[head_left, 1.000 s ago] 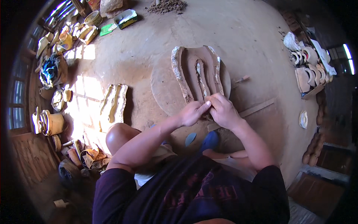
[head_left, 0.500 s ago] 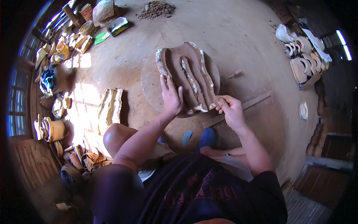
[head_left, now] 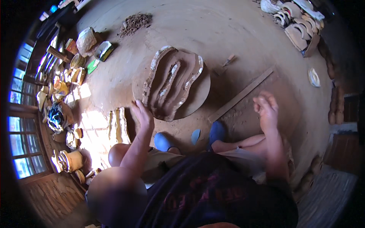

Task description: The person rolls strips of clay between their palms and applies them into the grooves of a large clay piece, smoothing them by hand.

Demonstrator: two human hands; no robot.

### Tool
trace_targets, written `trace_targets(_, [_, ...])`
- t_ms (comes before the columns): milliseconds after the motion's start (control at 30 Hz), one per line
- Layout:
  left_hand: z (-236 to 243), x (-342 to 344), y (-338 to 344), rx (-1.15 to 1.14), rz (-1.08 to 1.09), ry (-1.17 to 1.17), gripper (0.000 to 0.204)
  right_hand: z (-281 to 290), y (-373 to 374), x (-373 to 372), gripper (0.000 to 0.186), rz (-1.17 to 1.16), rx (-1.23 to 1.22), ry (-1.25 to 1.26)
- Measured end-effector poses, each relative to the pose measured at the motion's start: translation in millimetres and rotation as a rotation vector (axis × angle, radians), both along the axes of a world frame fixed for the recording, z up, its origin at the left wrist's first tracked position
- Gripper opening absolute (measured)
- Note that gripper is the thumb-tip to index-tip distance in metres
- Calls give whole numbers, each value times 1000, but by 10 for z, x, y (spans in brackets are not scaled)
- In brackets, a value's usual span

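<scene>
A wavy mould (head_left: 152,72) with a white-patched rim, lined with brown clay and with a long ridge inside, lies on a round board (head_left: 199,89) on the floor. My left hand (head_left: 143,115) is at the mould's near left edge, fingers stretched out; whether it touches the rim I cannot tell. Off to the right, my right hand (head_left: 267,108) hangs in the air, apart from the mould. Its fingers are curled together, and anything inside them is hidden.
A long wooden strip (head_left: 243,93) and a small handled tool (head_left: 229,60) lie right of the board. Near my blue shoes (head_left: 163,142) is a flat blue-grey piece (head_left: 195,136). Another mould (head_left: 118,125) lies left. Crumbled clay (head_left: 135,24) is heaped at the back.
The mould has turned clockwise. My right hand has left its near right corner and moved right. My left hand has shifted to the near left edge. The view has shifted too.
</scene>
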State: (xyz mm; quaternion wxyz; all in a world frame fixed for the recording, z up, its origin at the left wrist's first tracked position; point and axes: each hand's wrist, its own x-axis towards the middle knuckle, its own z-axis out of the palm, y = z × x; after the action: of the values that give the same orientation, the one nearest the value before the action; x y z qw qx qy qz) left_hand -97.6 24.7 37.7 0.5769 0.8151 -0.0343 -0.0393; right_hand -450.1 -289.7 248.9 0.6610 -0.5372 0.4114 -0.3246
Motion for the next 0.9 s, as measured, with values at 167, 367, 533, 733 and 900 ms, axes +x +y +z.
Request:
trace_targets(167, [262,-297,-517,-655,186,326,78,-161,-298,-935,38,-319,-95,50])
trace_targets(367, [-114,374,-145,-612,103,476,78,-131,-386,-1656,50,-610,-239,123])
trace_targets(533, [-10,368,-395,-543,1,365,77,13,-121,-2688,47,-672,-256,339])
trace_targets(733, [-312,265,-878,-192,-145,90,77,-988,1292,-5674,47,-784,-179,1456])
trace_targets(900, [-241,291,-1046,-76,-219,11,76,-1209,3315,-5973,54,-982,623,1688])
